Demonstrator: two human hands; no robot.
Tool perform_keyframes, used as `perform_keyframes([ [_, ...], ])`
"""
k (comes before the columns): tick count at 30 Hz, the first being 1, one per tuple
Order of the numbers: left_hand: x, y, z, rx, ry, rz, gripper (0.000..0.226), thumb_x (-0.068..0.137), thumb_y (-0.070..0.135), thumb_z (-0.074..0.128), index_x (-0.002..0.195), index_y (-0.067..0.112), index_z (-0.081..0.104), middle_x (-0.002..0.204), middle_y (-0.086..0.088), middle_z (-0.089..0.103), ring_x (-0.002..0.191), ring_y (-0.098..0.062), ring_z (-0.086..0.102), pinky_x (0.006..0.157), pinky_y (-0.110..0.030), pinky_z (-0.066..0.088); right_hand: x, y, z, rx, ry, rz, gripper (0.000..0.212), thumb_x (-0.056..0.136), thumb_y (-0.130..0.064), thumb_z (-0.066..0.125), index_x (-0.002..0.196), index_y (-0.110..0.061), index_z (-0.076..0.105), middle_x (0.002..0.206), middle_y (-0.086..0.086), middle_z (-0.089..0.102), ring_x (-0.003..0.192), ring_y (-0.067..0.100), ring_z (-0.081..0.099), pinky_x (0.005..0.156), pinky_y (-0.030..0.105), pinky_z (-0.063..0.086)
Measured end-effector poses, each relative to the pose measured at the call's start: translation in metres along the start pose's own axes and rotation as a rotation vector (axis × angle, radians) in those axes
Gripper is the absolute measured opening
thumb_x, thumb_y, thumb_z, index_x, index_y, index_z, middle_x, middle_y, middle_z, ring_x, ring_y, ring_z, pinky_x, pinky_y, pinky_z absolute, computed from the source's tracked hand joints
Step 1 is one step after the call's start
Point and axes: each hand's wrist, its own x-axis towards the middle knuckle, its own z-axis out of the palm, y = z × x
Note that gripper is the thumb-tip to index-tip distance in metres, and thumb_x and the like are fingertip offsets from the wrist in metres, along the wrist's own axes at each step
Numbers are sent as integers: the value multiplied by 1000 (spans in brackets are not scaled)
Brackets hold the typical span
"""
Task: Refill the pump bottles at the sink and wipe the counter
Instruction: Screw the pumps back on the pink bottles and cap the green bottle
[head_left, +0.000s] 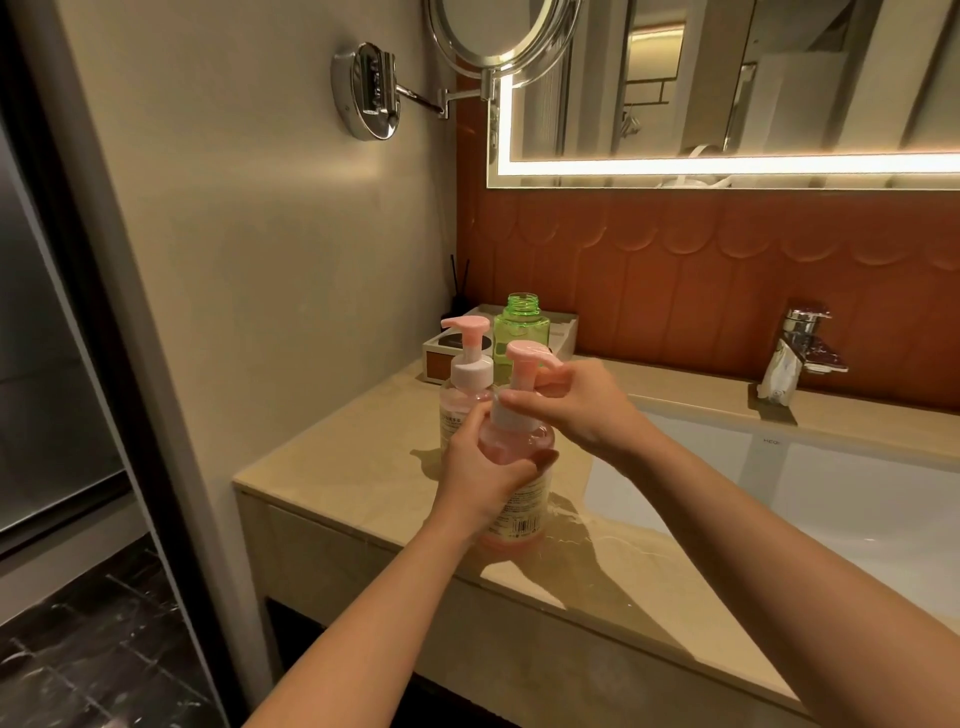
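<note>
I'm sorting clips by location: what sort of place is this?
Probably a hotel bathroom: a white sink with a chrome tap, a lit wall mirror, and a swing-arm magnifying mirror.

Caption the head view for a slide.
Left hand holds the near pump bottle on the counter while the right hand grips its pink pump head.
</note>
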Motion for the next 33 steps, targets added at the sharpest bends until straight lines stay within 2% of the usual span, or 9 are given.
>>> perform_keyframes([
  [4,1,2,0,-17,10,-46,62,71,17,77,124,29,46,114,6,59,116,-16,52,101,-40,42,9,-1,13,-333,138,86,57,67,-63,67,95,-14,56,84,-1,58,80,15,56,70,31,49],
  [9,1,3,-1,-14,6,-59,61,73,15,75,127,20,48,116,0,61,117,-22,54,102,-46,43,9,-5,19,-135,-18,25,58,80,-49,64,124,-16,48,113,0,56,103,18,53,90,38,50],
  [12,0,2,-1,-24,-6,-58,57,73,21,76,123,24,50,114,8,61,116,-17,53,102,-42,41,5,-10,13,95,-221,50,36,94,-40,47,120,-16,48,113,0,54,104,17,53,81,22,50],
  [14,0,2,-1,-15,0,-50,54,72,20,77,118,29,49,110,14,59,112,-12,51,99,-37,39,3,-10,5,212,-332,105,34,99,-31,38,130,-18,41,119,-5,47,106,12,44,75,13,39],
  [18,0,1,-1,6,9,-34,56,73,19,76,122,25,50,110,10,60,109,-12,53,96,-32,39,-3,-2,-10,167,-421,87,36,99,-24,38,135,-27,39,114,-16,48,100,2,48,73,7,35],
  [22,-1,2,-2,0,-2,-57,49,75,19,74,118,22,50,108,10,59,110,-15,53,94,-33,41,-8,-3,-16,23,-378,-24,30,98,-25,42,127,-29,50,121,-11,56,106,3,53,77,11,44],
  [26,-1,1,0,9,15,-43,59,74,20,75,125,24,47,118,8,57,114,-14,51,97,-38,41,-18,-2,-24,-34,-336,-81,27,97,-26,45,119,-41,50,114,-23,57,100,-8,54,76,8,45],
  [28,0,1,-2,18,8,-23,58,74,18,76,123,28,47,116,10,57,113,-13,52,96,-36,42,-24,-2,-29,-56,-259,-103,25,95,-24,49,117,-33,57,107,-23,61,94,-10,57,75,6,47],
  [33,1,-1,-2,28,-4,-17,56,72,23,78,120,27,50,117,7,59,112,-15,55,96,-39,45,-21,4,-29,-118,19,-100,15,89,-22,60,100,-15,69,96,-1,69,91,9,63,85,30,53],
])
